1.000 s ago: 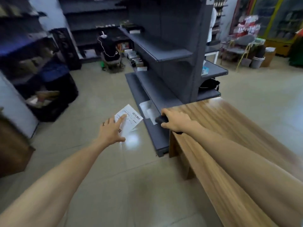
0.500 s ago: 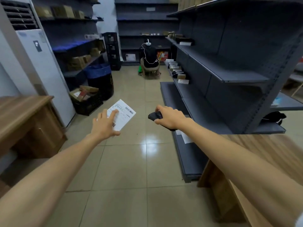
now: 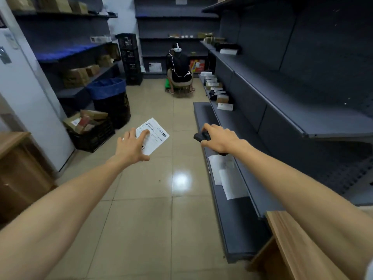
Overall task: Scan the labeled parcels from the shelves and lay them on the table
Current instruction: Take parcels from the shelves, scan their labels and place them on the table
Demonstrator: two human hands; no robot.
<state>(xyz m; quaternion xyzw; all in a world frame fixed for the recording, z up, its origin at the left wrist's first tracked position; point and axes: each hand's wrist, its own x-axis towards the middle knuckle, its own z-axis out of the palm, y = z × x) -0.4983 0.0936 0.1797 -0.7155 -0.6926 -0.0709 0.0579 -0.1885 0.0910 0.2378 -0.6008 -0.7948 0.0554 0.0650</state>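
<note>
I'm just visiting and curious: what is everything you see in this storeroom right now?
labelled sheet: one, white, in the left grip
scanner: one, black, in the right grip
parcels: several, brown and white, low right shelf, far along
shelves: several tiers, dark grey, right side
loose papers: two, white, bottom right shelf, near
bin: one, black with blue liner, left
crate: one, black, floor left, holding brown boxes
seated person: one, dark top, aisle's far end
table: one, wooden, bottom right
left grip: one bare hand, holding the sheet
right grip: one bare hand, holding the scanner
</note>
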